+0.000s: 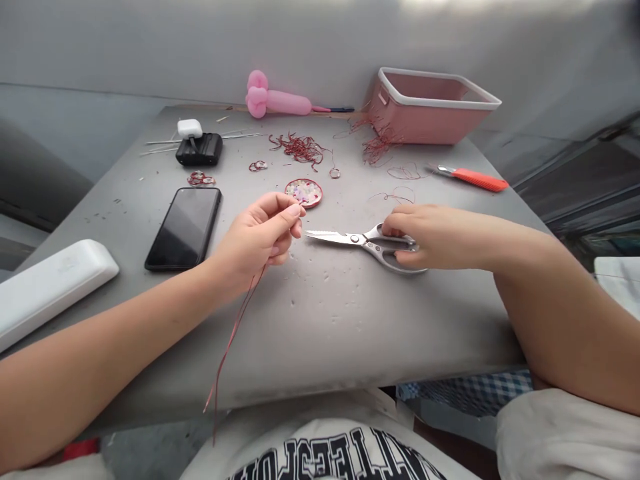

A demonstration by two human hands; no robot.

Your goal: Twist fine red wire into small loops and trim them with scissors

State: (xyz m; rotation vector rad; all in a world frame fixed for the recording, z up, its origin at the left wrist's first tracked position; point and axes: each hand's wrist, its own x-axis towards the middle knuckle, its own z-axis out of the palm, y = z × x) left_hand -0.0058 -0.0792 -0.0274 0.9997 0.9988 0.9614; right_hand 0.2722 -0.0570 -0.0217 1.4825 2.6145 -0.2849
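Observation:
Thumb and fingers of my left hand (267,233) pinch a thin red cord (235,327), whose two loose ends hang down past the table's front edge. Just behind those fingertips lies a small round red-rimmed dish (311,193) of pale and pink beads. Silver scissors (350,239) lie on the table with their blades pointing left, toward my left hand. My right hand (415,237) is at the scissors' handles, its fingers and thumb at the two loops.
A black phone (184,229), a white case (55,287) and a black box (199,149) are on the left. Red cord pieces (301,148) and a pink balloon (285,102) lie farther back. At the right are a pink bin (425,120) and an orange-handled cutter (480,179).

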